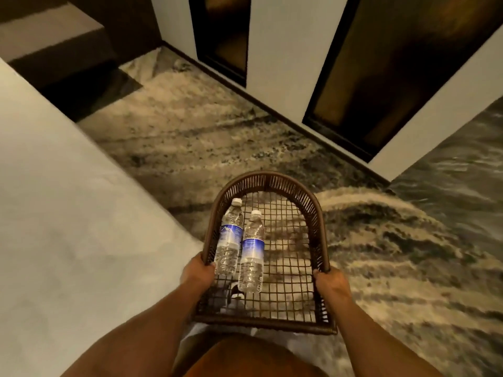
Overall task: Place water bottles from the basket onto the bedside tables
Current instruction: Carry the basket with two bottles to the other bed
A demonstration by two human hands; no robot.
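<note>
On the mesh floor of the basket [317, 213] two water bottles are lying side by side — the left bottle [230, 239] against the left wall, the right bottle [252, 253] just beside it, white caps pointing away from the person. The basket is held level above the patterned carpet [394, 254]. Its left rim is gripped by the left hand [197, 272], fingers curled shut over the edge; its right rim is clasped the same way by the right hand [330, 281]. The fingertips are hidden behind the weave. A pale bed [68, 227] is cut off at the left edge — blurred, its detail hard to make out.
</note>
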